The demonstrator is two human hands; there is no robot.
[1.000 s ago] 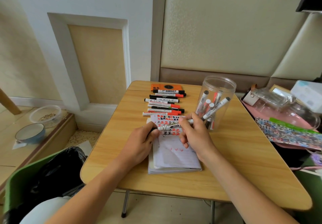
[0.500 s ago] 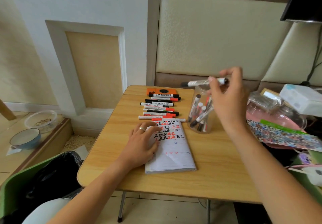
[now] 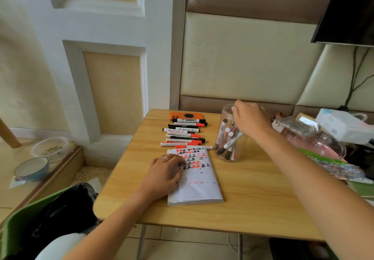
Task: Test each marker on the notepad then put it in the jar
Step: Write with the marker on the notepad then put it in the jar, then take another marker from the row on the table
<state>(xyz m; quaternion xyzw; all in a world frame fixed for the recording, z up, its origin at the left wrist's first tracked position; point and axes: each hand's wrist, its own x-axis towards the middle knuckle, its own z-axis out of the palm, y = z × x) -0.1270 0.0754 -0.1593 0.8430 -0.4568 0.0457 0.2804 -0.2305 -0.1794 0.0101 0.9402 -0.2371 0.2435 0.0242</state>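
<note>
A clear plastic jar [image 3: 232,154] stands on the wooden table [image 3: 253,199] with several markers [image 3: 229,143] leaning inside it. My right hand [image 3: 251,121] hovers over the jar's mouth, fingertips dipping past the rim and blurred. Whether they hold a marker is hidden. My left hand [image 3: 165,173] rests flat on the left side of the notepad [image 3: 198,187], whose upper page is covered in red and black test marks. A row of capped red and black markers [image 3: 185,133] lies just beyond the notepad.
An orange phone [image 3: 187,115] lies at the table's far edge behind the marker row. Cluttered boxes, a pink container [image 3: 315,144] and printed sheets sit to the right. Two bowls [image 3: 32,168] rest on a low ledge at left. A green chair with a black bag is at lower left.
My right hand lifted a marker from the notepad, carried it over the jar and lowered to the jar's mouth. The left hand let go and settled flat on the notepad.
</note>
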